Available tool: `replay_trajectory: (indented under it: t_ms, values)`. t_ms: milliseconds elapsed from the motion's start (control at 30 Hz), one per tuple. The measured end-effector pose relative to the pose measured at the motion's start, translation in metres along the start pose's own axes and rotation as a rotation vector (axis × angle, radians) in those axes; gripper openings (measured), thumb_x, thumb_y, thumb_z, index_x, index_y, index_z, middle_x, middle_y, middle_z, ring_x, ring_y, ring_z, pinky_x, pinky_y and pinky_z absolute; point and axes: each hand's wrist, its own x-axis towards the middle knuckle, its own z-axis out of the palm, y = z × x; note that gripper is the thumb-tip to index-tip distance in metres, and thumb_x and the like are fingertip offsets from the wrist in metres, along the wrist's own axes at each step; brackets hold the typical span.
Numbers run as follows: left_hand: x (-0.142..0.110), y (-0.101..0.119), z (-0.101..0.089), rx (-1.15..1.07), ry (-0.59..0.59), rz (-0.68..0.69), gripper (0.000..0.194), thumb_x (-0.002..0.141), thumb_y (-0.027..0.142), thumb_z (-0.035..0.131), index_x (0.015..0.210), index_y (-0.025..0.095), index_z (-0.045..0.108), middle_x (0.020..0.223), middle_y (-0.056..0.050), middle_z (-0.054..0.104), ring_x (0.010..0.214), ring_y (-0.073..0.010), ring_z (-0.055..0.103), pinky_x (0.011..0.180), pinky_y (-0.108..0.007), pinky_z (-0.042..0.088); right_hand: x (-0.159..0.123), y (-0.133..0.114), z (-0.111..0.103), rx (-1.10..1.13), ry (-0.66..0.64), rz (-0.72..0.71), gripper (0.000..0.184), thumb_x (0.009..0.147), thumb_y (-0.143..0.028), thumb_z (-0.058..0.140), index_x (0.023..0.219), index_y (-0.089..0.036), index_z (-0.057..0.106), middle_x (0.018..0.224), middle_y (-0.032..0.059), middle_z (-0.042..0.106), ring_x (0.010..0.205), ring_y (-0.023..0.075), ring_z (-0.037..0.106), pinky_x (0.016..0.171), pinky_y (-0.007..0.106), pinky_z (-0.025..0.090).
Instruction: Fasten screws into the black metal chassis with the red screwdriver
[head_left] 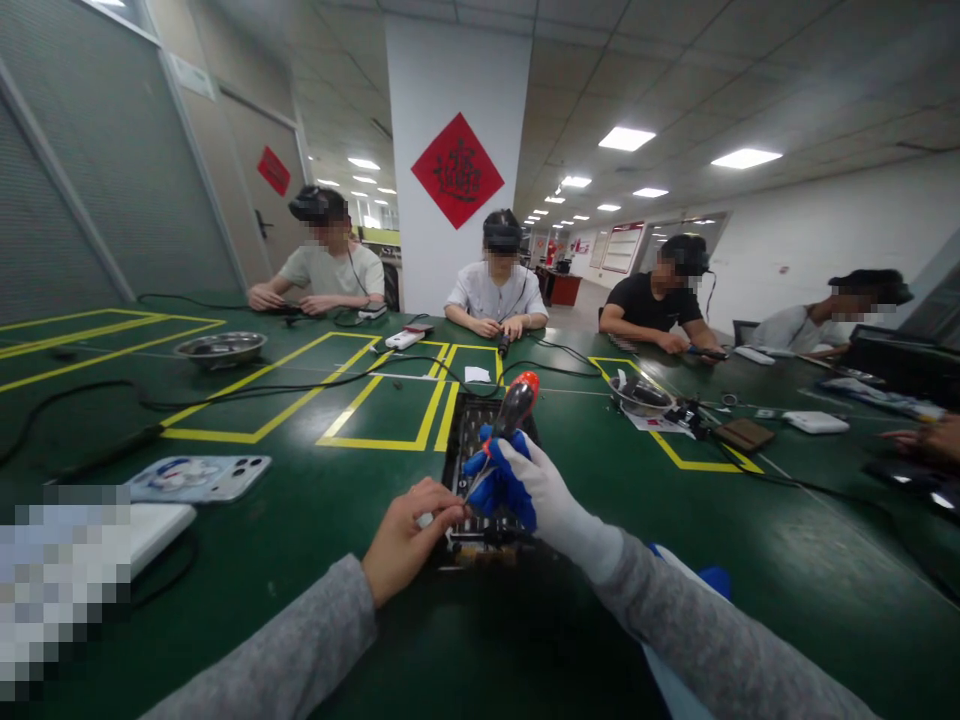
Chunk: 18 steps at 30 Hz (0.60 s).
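A screwdriver (517, 402) with a dark, red-ended handle is gripped in my right hand (536, 485), which wears a white glove with blue fingers. Its shaft slants down to the left. Bare and pinched, my left hand (414, 532) has its fingertips at the lower end of the shaft; whether they hold the tip or some small part there is too small to tell. Beneath both hands lies a long black case (452, 440) with rows of small fittings inside. My hands hide much of its middle and right side.
A phone (202, 478) and a white box-like device (161, 530) lie at left. Metal bowls (221, 347) (643, 393) stand on the green table (315, 560). Black cables (300, 385) cross it. A brown wallet-like item (744, 433) is at right. Several people sit around.
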Motion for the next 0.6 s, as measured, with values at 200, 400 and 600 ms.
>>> replay_trajectory:
  t_ms: [200, 400, 600]
  values:
    - [0.002, 0.0, 0.005, 0.011, -0.06, -0.006, 0.027, 0.088, 0.034, 0.048, 0.077, 0.018, 0.067, 0.08, -0.004, 0.066, 0.08, -0.0175, 0.054, 0.078, -0.031, 0.04, -0.002, 0.016, -0.013, 0.013, -0.039, -0.059, 0.042, 0.079, -0.044, 0.058, 0.112, -0.019, 0.05, 0.076, 0.003, 0.068, 0.048, 0.0118, 0.061, 0.044, 0.022, 0.048]
    - [0.003, -0.003, 0.006, 0.02, -0.086, -0.01, 0.025, 0.087, 0.035, 0.049, 0.08, 0.019, 0.068, 0.079, -0.003, 0.066, 0.081, -0.0175, 0.054, 0.08, -0.032, 0.039, -0.01, 0.02, -0.014, 0.023, 0.047, -0.088, 0.047, 0.079, -0.046, 0.058, 0.114, -0.017, 0.049, 0.072, 0.0032, 0.068, 0.048, 0.0142, 0.062, 0.043, 0.024, 0.049]
    - [-0.001, -0.005, 0.003, 0.037, -0.127, 0.025, 0.027, 0.088, 0.035, 0.048, 0.081, 0.019, 0.068, 0.077, -0.002, 0.066, 0.079, -0.0167, 0.053, 0.079, -0.032, 0.039, -0.009, 0.026, -0.015, 0.032, 0.018, -0.096, 0.046, 0.079, -0.049, 0.056, 0.109, -0.015, 0.053, 0.074, 0.0058, 0.069, 0.05, 0.0152, 0.063, 0.045, 0.026, 0.05]
